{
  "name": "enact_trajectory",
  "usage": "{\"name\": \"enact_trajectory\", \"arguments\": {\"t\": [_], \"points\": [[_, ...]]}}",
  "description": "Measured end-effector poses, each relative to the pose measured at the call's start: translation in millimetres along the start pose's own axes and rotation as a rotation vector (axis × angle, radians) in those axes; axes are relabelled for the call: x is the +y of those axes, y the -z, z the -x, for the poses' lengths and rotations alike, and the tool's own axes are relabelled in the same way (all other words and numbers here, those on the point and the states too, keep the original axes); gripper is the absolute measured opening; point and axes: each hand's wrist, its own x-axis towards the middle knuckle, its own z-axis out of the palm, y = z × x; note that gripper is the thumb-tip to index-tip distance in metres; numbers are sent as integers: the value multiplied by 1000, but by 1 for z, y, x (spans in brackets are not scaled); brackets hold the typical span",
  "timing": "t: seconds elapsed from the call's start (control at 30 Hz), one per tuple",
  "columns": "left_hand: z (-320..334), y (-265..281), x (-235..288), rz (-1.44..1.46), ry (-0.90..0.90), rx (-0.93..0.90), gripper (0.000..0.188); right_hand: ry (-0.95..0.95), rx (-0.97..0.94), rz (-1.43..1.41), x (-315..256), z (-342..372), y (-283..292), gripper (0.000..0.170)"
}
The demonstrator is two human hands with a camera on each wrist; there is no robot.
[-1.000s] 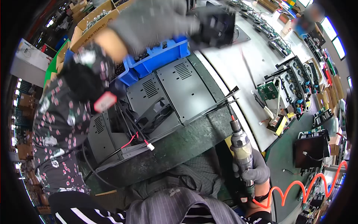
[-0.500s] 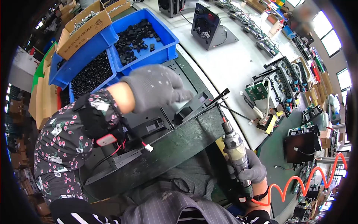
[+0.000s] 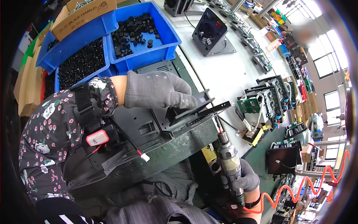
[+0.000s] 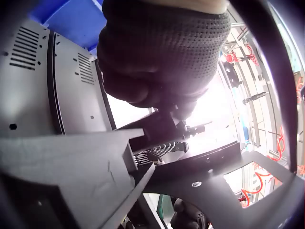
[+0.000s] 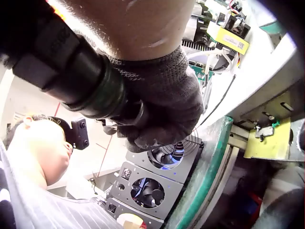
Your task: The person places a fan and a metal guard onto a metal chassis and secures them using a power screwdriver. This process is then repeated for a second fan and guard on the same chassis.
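Note:
My gloved left hand (image 3: 160,89) reaches over the grey metal panels (image 3: 128,115) and pinches the upper edge of a black bracket (image 3: 203,100) near their right end. Close up in the left wrist view, the left hand (image 4: 157,52) has its fingertips around a dark part. Beside the bench edge, my gloved right hand (image 3: 247,178) grips a pneumatic screwdriver (image 3: 229,158), its bit pointing up and away from me. A perforated black metal strip (image 3: 214,112) lies along the panels' near edge, under the bracket.
Blue bins (image 3: 173,44) of black caps and screws stand at the back left, near a cardboard box (image 3: 80,18). A black fan panel (image 3: 210,31) stands on the white table. Circuit assemblies (image 3: 257,106) sit at the right. An orange coiled hose (image 3: 298,192) trails from the screwdriver.
My left hand has come back from a blurred dark object over the white table, where the fan panel now stands, to the bracket. The right hand still holds the screwdriver. The head view has shifted.

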Motion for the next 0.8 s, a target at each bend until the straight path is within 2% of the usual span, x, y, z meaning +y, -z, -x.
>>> {"name": "enact_trajectory", "arguments": {"t": [0.07,0.37,0.6,0.67,0.8], "points": [[1,-2,0,-123,-83,-12,44,13,28,-16,0,1,-4,75],[4,-7,7,-223,-89,-51,49,32,55,-51,3,1,-8,79],[6,-9,10,-158,-51,-134,50,36,45,-101,3,0,-8,80],[1,-11,2,-182,-134,-116,49,33,52,-94,2,0,-9,80],[-2,-10,2,-230,-138,-167,48,32,-15,-94,1,1,-6,81]]}}
